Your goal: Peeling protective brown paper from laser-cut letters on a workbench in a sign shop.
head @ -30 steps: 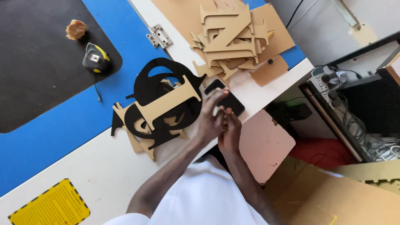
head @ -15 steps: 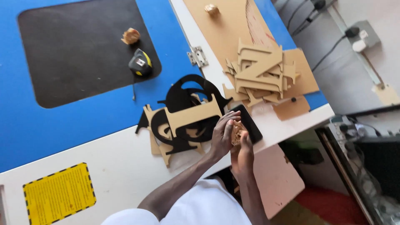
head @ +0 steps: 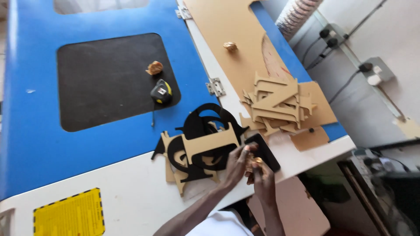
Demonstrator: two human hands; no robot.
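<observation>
Material: tan fibreboard and black sheet, cut into large letters, lie on a white and blue machine top (head: 131,205).
Head view, hands: the left hand (head: 238,164) and right hand (head: 262,175) meet at the near edge of the table, fingers pinched together on a small tan piece (head: 253,163); what it is cannot be made out.
Grip: both hands are clenched on that small piece, neither slack.
Where it lies: the piece is held just above a black rectangular slab (head: 262,150), beside the mixed stack of black and tan letters (head: 199,150).
Step in hand: by my reading, fingering or peeling the small piece free.
Next move calls for: a fine fingertip pull, with the stack left undisturbed.
Around: a second pile of tan letters (head: 278,105) sits further off; a tape measure (head: 161,92) rests on the dark panel (head: 100,83).
</observation>
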